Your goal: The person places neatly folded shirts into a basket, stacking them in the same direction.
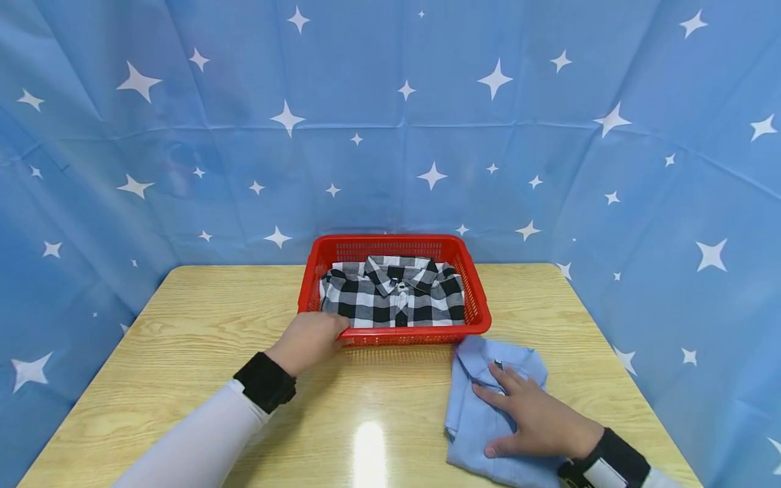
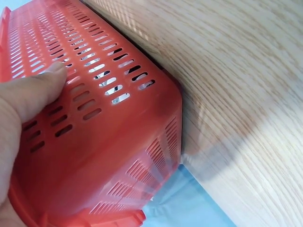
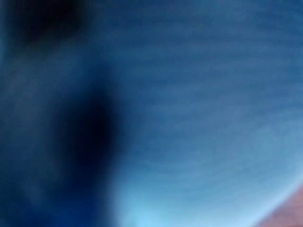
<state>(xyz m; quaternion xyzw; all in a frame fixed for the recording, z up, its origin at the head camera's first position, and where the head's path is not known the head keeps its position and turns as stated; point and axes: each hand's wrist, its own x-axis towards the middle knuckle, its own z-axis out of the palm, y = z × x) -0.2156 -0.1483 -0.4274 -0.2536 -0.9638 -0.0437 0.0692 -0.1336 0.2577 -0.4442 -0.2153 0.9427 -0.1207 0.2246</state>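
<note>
A red plastic basket with slotted walls stands at the back middle of the table. Inside it lies a folded black-and-white checked shirt, collar towards the back. My left hand grips the basket's front left rim; in the left wrist view its thumb presses the outer wall. At the front right a folded light-blue shirt lies on the table, its collar near the basket's front right corner. On top of it rests my right hand, fingers spread. The right wrist view is filled with blurred blue cloth.
The wooden table ends at the back against a blue curtain with white stars, which also hangs along both sides. Bright glare lies on the tabletop in the front middle.
</note>
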